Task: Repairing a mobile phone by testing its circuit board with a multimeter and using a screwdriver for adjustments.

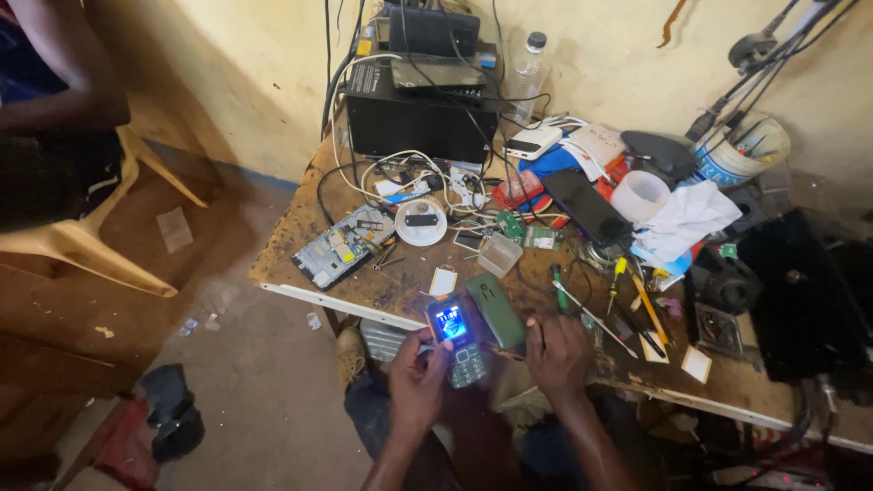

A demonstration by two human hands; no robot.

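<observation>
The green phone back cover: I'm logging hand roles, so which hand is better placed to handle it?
Probably the right hand: its fingers touch the green back cover, while the left hand holds the lit keypad phone.

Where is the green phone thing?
In the head view, the green phone cover lies at the workbench's near edge, just right of the lit keypad phone in the left hand and above the right hand.

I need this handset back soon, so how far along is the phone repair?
Done: the keypad phone powers on, its screen glowing blue. In hand: the left hand holds it while the right hand holds the green back cover beside it, apparently not yet fitted. Left: closing the phone up, probably; screwdrivers lie out on the workbench.
</observation>
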